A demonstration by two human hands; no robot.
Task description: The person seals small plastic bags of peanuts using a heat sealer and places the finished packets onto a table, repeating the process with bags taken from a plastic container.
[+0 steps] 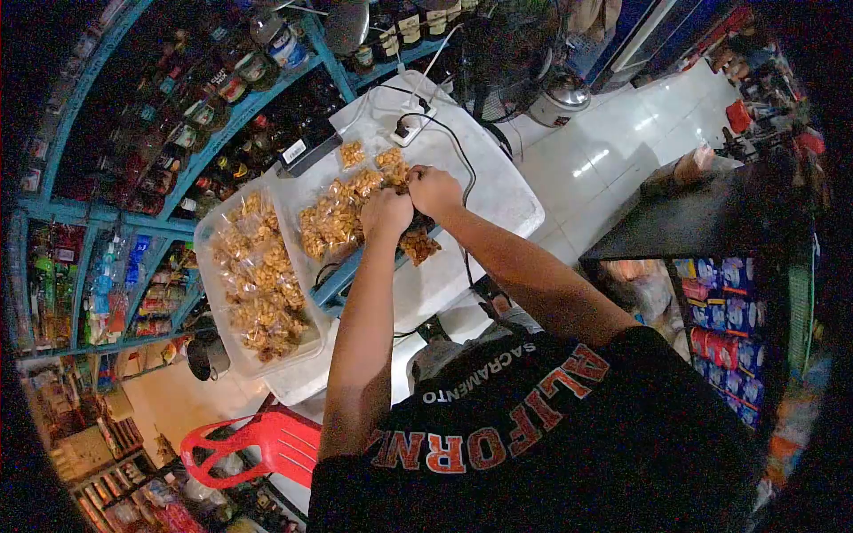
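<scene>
My left hand (pixel 387 214) and my right hand (pixel 434 192) are side by side over the table, fingers closed in a pinch. They are at the upper edge of a small clear plastic bag of golden-brown snacks (pixel 418 247), though the fingertips and the gripped edge are mostly hidden. Beneath my hands and left forearm lies a long blue device (pixel 345 277), which looks like a bag sealer and is partly covered. Just beyond my left hand is a pile of similar snack bags (pixel 342 209). A translucent plastic tub (pixel 206 266) full of bagged snacks stands to the left.
A white table (pixel 511 200) carries all this. On it are a white power strip (pixel 405 135) and a black cord (pixel 466 160) running beside my right hand. Shelves of jars (pixel 253 69) stand behind. A red plastic chair (pixel 289 440) is at lower left.
</scene>
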